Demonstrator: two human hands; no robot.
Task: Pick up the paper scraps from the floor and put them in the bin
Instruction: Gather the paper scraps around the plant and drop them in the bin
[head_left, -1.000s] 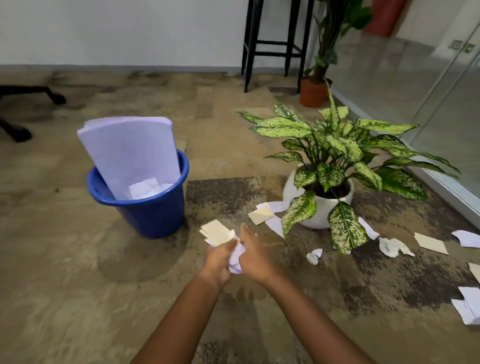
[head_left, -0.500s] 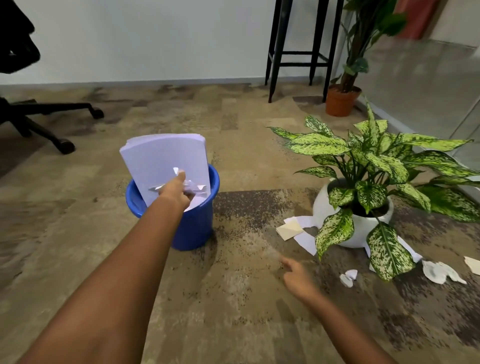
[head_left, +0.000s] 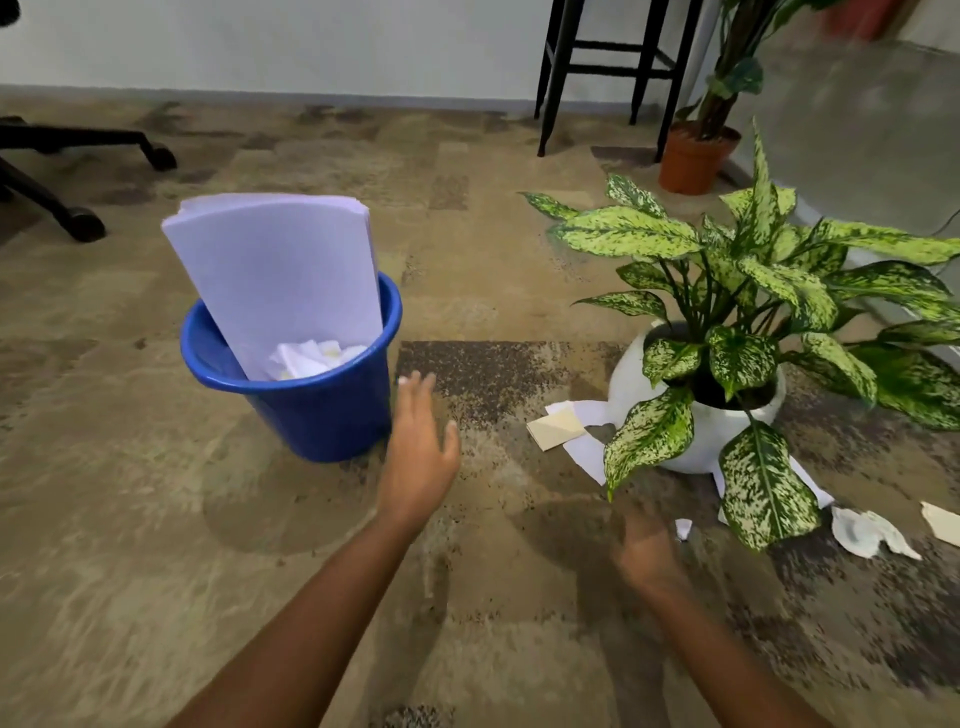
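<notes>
Two hands, well apart: left hand (head_left: 421, 457) spread flat, holding nothing, just right of blue bin (head_left: 322, 421); right hand (head_left: 647, 551) blurred beside small scrap (head_left: 683, 529), grip unreadable.

Deep-blue round plastic bin (head_left: 332, 421). Inside the bin, pale lilac upright paper sheets (head_left: 275, 280) and white crumpled paper scraps (head_left: 311, 358). Under the bin, mottled tan carpet floor (head_left: 130, 493), speckled dark brown to its right. Further right of the bin, white rounded plant pot (head_left: 631, 374), green leaves flecked cream (head_left: 623, 234), one cream flat paper scrap (head_left: 558, 428).
</notes>
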